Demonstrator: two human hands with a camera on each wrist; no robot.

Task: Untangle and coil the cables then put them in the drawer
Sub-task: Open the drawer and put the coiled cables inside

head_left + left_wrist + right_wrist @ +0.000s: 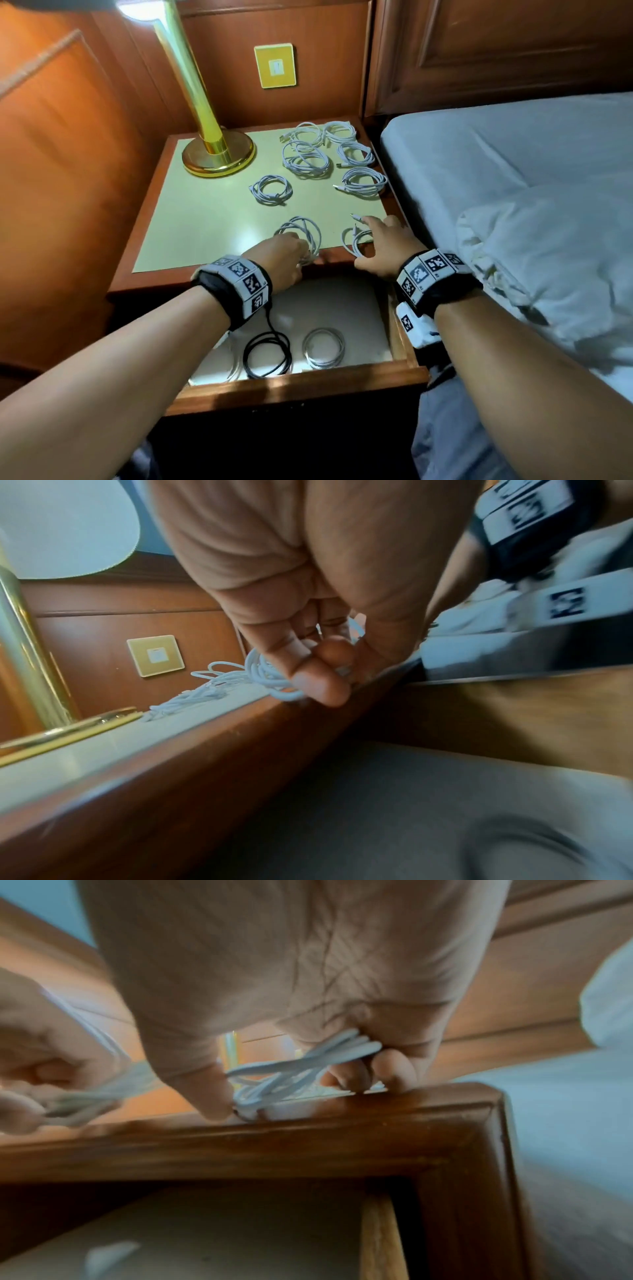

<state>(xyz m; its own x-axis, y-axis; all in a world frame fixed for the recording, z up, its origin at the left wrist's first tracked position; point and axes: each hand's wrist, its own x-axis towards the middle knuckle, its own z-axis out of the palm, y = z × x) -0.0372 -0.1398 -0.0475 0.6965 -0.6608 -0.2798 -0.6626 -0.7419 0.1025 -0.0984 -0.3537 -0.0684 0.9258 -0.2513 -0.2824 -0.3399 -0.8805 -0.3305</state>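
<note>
2 hands (284,257) (383,246) gripping white coils (301,233) (356,240) at nightstand's front edge (329,262).

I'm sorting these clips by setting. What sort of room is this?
Most likely a bedroom, perhaps in a hotel: a bed with white sheets, a wooden nightstand beside it, and a brass lamp standing on top.

Bare tabletop (205,219) left of the coils (306,159); lamp base (219,156) at the back.
</note>
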